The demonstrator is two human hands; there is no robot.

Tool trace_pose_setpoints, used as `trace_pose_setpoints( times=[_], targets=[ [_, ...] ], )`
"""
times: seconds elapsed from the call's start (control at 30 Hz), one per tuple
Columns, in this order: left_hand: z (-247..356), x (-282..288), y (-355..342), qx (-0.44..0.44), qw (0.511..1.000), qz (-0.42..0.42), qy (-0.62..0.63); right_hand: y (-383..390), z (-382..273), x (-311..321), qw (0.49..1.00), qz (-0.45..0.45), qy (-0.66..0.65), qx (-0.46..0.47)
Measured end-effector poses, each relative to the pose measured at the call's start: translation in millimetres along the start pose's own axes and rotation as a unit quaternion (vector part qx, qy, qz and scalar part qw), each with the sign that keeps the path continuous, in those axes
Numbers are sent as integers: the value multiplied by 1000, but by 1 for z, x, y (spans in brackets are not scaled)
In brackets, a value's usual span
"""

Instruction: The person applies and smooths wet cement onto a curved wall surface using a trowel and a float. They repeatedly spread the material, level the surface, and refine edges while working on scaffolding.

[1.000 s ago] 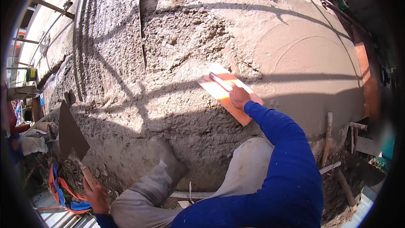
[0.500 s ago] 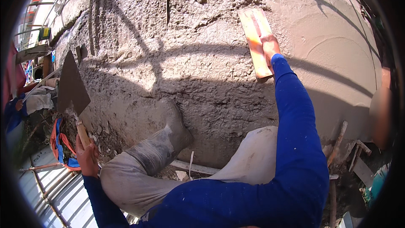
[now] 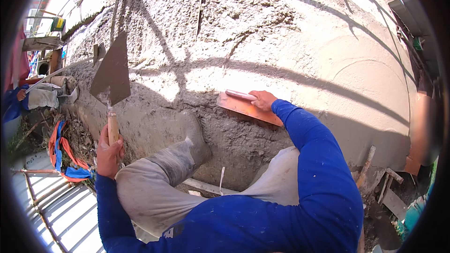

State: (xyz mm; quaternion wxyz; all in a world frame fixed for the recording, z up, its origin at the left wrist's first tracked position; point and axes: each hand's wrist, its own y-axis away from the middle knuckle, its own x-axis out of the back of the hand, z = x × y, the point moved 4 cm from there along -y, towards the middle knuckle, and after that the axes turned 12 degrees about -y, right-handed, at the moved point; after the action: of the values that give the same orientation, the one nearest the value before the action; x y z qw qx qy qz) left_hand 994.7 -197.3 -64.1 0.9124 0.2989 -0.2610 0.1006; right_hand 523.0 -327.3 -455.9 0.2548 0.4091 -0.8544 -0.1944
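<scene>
R hand (image 3: pixel 265 100) grips orange float (image 3: pixel 251 111) at wall (image 3: pixel 304 51), ctr; float lies just near-left of hand, long axis far-left to near-right. L hand (image 3: pixel 109 153), farther off, holds trowel (image 3: pixel 113 72), blade pointing far.

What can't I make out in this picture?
In the head view:
- The underside of the float: hidden by the float itself, held in the right hand.
- The lower end of the trowel's wooden grip: covered by the left hand.
- Most of another person: cut off by the dark left rim.
- What the teal thing is: cut off by the right rim.
</scene>
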Motion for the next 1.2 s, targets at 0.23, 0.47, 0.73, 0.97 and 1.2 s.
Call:
trace_pose_setpoints(
  times=[0.23, 0.47, 0.73, 0.97, 1.2],
  targets=[
    [0, -108, -158, -169, 895, -122, -395, 95, -16, 48, 999, -27, 39, 8],
    [-31, -312, -308, -147, 849, -76, -502, 272, 36, 108, 908, 410, -40, -73],
    [-64, -353, -194, -167, 817, -153, -530, 486, 210, -45, 639, 697, -194, -263],
    [-46, -285, -148, -246, 767, -179, -565, 570, 246, -162, 518, 701, -221, -437],
    [23, -332, -276, -205, 814, -38, -543, 579, 261, -191, 525, 643, -207, -518]
  ],
)
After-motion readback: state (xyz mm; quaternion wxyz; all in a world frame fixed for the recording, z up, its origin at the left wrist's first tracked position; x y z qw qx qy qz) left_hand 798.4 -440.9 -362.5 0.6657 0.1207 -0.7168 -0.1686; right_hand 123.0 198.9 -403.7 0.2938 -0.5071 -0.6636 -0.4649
